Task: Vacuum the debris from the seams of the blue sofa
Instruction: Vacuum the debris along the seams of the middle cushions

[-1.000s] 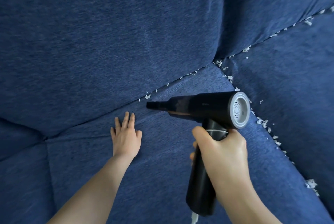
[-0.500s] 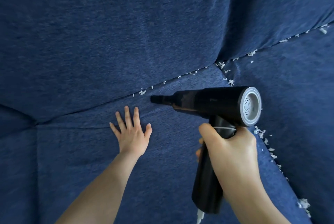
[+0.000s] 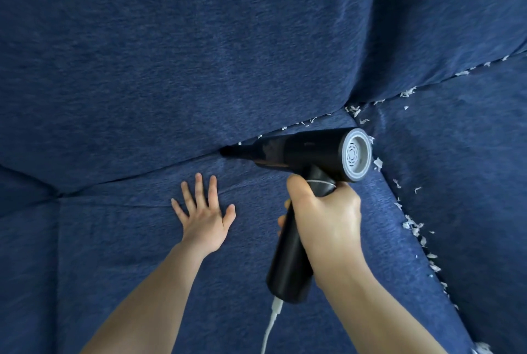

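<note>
My right hand [image 3: 325, 216] grips the handle of the black handheld vacuum [image 3: 302, 159], a white cable [image 3: 271, 325] hanging from its base. Since half a second ago I've pushed the nozzle [image 3: 228, 151] into the seam [image 3: 171, 166] between the back cushion [image 3: 185, 54] and the seat cushion [image 3: 128, 239] of the blue sofa; the scraps that lay there are gone. My left hand [image 3: 204, 218] still lies flat, fingers spread, on the seat. White paper debris [image 3: 412, 225] remains along the right-hand seams.
</note>
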`<action>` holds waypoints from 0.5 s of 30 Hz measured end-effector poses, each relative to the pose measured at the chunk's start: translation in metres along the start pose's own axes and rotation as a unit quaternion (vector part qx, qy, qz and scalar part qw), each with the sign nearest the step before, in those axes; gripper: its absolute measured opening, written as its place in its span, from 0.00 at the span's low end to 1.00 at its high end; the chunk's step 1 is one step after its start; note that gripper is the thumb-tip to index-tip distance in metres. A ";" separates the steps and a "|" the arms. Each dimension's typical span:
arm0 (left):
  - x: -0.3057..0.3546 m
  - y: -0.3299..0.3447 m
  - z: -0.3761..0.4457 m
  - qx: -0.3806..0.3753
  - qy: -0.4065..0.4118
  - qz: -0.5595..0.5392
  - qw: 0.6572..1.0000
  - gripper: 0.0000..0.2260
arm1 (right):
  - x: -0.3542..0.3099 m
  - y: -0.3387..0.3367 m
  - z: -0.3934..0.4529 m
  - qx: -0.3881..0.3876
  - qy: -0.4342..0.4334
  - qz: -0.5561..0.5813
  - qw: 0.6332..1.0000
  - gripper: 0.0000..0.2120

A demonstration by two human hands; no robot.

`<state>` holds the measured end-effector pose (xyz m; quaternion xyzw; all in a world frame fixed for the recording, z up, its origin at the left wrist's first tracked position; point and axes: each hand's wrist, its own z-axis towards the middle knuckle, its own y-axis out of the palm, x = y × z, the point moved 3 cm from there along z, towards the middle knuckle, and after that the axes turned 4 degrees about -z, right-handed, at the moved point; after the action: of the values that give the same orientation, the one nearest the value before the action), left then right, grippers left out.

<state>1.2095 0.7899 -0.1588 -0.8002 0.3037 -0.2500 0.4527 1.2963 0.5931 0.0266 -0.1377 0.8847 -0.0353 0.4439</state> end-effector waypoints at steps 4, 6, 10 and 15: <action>0.001 0.003 0.003 -0.005 -0.004 0.004 1.000 0.34 | -0.001 -0.005 -0.003 -0.018 -0.004 0.000 1.000 0.07; 0.002 0.004 0.003 0.000 -0.004 0.004 1.000 0.34 | 0.001 0.000 -0.005 -0.023 -0.006 -0.010 1.000 0.07; 0.002 0.004 0.001 0.029 0.007 -0.007 1.000 0.34 | 0.007 0.012 -0.003 -0.018 -0.003 -0.004 1.000 0.08; 0.002 0.003 -0.006 0.106 0.033 -0.010 0.994 0.36 | 0.011 -0.006 -0.004 0.017 -0.009 -0.005 1.000 0.08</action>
<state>1.2058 0.7839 -0.1580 -0.7419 0.2828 -0.3116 0.5221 1.2881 0.5842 0.0214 -0.1348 0.8790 -0.0515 0.4544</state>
